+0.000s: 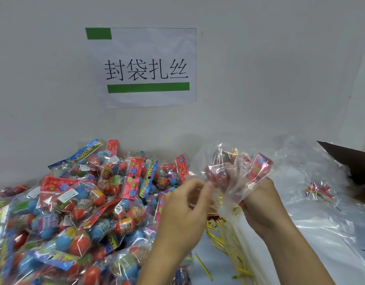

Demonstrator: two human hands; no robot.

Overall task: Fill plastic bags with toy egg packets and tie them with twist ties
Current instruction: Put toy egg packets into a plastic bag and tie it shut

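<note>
tying the neck of a filled plastic bag over the twist ties

nearest, the loose yellow twist ties lie on the table just under the hands. above them the right hand has its fingers curled round the gathered neck of the plastic bag, and the left hand, left of the bag, pinches with curled fingers at the neck, where a gold tie seems to sit; blur hides the exact hold. i think it is best to keep the neck squeezed tight and low, close to the packets, and turn the tie several times. the bag holds a few toy egg packets with red cards. left of the bag is the big heap of packets; right of it, empty clear bags.
</note>
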